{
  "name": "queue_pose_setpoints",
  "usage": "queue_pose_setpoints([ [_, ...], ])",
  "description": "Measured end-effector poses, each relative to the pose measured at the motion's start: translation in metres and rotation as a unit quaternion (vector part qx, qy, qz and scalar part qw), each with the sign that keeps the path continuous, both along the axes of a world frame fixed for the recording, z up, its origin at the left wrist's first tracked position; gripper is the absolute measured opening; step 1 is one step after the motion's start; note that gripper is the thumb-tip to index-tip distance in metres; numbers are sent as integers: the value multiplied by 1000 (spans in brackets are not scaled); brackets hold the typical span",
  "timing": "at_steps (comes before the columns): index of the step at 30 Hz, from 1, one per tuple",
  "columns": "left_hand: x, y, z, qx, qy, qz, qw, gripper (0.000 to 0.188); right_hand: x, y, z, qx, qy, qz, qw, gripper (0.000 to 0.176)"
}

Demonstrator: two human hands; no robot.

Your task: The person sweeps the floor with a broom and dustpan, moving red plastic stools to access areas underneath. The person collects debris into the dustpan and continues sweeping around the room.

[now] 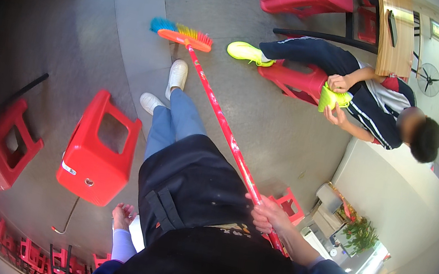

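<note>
My right hand [271,216] grips the red handle of a broom [222,116] in front of my body. Its orange head [184,39], with blue, yellow and red bristles, is beyond my white shoes [177,74], close to a seated person's neon-yellow shoe [246,52]. Low at my left side is my left hand [123,216], its fingers loosely curled; whether it holds anything is unclear. A white object [138,232], too cut off to name, shows between that arm and my black apron [196,184]. Nearest to this hand is a red plastic stool [99,153].
To the right a person [384,101] sits on a red stool [295,78], both hands on a neon-yellow shoe [332,98]. A wooden table [393,35] stands behind. More red stools [11,150] are on my left. A hooked rod [70,217] shows below the near stool.
</note>
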State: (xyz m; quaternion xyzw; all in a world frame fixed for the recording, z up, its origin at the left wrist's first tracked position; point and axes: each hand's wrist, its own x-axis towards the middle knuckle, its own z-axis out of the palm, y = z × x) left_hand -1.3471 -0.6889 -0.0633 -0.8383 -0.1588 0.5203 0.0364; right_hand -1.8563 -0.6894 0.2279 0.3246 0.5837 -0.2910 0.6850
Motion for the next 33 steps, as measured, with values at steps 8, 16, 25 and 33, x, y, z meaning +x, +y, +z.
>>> queue_pose_setpoints([
  [8, 12, 9, -42, -45, -123, 348, 928, 44, -3, -5, 32, -16, -39, 96, 995, 41],
  [16, -3, 2, -95, -158, -48, 547, 821, 49, 19, -78, 11, 4, -77, 270, 960, 45],
  [25, -41, -9, -117, -204, -101, 660, 716, 45, 43, -133, 6, -45, -21, 414, 909, 53],
  [33, -39, 3, -134, -232, -116, 686, 679, 47, 31, -137, -9, -34, -52, 209, 976, 40],
])
